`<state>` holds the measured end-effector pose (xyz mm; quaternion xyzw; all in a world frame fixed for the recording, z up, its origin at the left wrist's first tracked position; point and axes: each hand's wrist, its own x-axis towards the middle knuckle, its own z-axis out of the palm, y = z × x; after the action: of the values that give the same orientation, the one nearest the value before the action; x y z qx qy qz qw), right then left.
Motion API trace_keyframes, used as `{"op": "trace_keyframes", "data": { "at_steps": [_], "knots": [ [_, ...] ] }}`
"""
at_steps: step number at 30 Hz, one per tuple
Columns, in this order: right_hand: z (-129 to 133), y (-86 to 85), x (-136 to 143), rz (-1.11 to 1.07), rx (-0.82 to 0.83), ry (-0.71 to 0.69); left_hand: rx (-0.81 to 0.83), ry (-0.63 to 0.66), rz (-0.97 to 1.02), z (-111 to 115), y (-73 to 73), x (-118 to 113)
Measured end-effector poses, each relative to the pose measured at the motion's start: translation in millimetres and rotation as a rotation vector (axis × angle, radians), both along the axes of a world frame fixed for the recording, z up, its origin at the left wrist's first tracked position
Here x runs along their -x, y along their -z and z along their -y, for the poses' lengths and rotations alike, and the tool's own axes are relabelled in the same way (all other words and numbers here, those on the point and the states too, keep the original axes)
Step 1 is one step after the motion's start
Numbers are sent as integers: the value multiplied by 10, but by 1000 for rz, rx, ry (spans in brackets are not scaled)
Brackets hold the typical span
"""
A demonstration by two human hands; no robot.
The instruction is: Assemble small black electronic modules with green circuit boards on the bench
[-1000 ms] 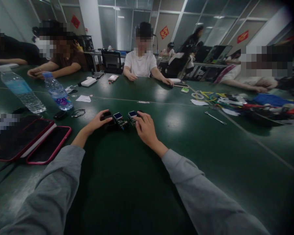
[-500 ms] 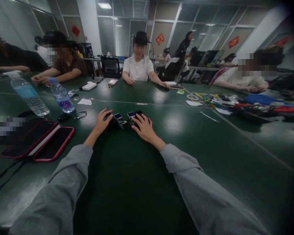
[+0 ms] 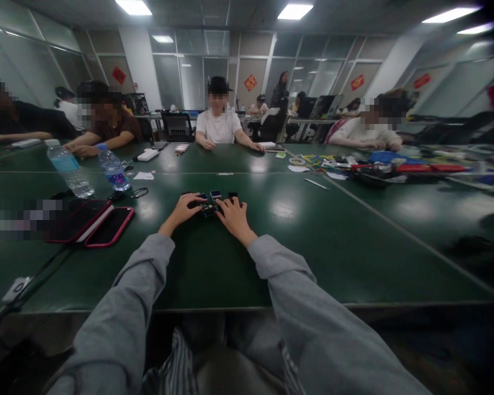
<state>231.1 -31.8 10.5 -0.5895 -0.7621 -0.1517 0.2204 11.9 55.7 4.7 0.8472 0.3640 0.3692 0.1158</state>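
Two small circuit boards with little dark screens lie close together on the green table, ahead of me. My left hand [image 3: 186,208] is around the left circuit board [image 3: 203,197], its fingers over the far side and its thumb at the near edge. The right circuit board [image 3: 215,194] is under my right hand [image 3: 234,216], whose bent fingers rest over its right side and a black part [image 3: 233,195]. Both hands cover much of the boards, so their exact contact points are hidden.
Two water bottles, one with a white cap [image 3: 72,170] and one with a blue cap [image 3: 114,169], stand at left, near a red-edged phone [image 3: 110,226] and a black cable loop [image 3: 140,192]. A wrench [image 3: 316,184] and tangled cables [image 3: 313,161] lie right. Several people sit around the table.
My left hand has moved in onto the left board, and the two boards are closer together. My right hand stays on the right one. The head view has tilted up, showing the table's near edge.
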Motion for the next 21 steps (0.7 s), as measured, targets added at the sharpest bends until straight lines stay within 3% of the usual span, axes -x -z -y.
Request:
{"op": "trace_keyframes", "data": {
  "at_steps": [11,15,21],
  "knots": [
    [-143,40,-28,-10,-2,-45,-7,-125,59,49,36,44],
    [-138,57,-24,-26,23,-93,-18,-179,3,151,39,-11],
    [-130,72,-31,-31,-4,-127,-52,-159,-99,226,29,-23]
  ]
}}
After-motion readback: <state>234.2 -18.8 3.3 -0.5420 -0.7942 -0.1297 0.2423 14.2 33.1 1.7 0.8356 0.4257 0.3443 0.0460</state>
